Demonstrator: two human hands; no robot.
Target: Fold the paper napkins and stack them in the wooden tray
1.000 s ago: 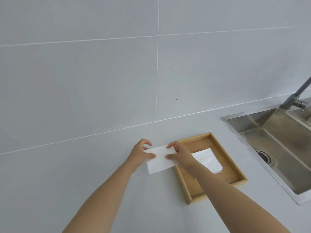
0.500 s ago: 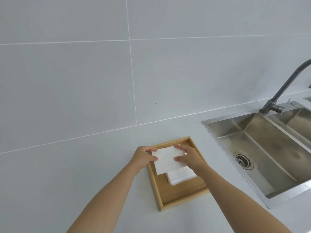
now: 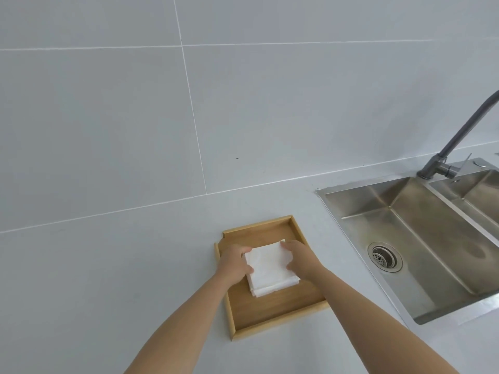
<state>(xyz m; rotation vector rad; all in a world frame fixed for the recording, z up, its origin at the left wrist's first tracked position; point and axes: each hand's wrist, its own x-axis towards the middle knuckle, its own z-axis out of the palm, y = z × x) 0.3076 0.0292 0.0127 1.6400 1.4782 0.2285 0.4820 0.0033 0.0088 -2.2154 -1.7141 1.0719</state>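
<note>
Pale grey wall tiles (image 3: 108, 117) rise behind a light countertop (image 3: 108, 279), on which a shallow wooden tray (image 3: 270, 317) sits. Both hands meet over the tray's far half, gripping the top folded napkin (image 3: 267, 263) from either side: the left hand (image 3: 234, 263) pinches its left edge, thumb on top and fingers curled beneath, while the right hand (image 3: 299, 259) clasps the right edge with its fingers spread along the far corner and side. Directly under that grip, a small stack of folded napkins (image 3: 263, 291) lies on the tray floor, its near edges showing just toward the person from the held sheet, which lies on or just above it; contact cannot be told. Off to the right of the hands, well apart from the tray, a steel sink (image 3: 421, 238) is set into the counter, with a grey faucet (image 3: 453, 141) at its far rim.
</note>
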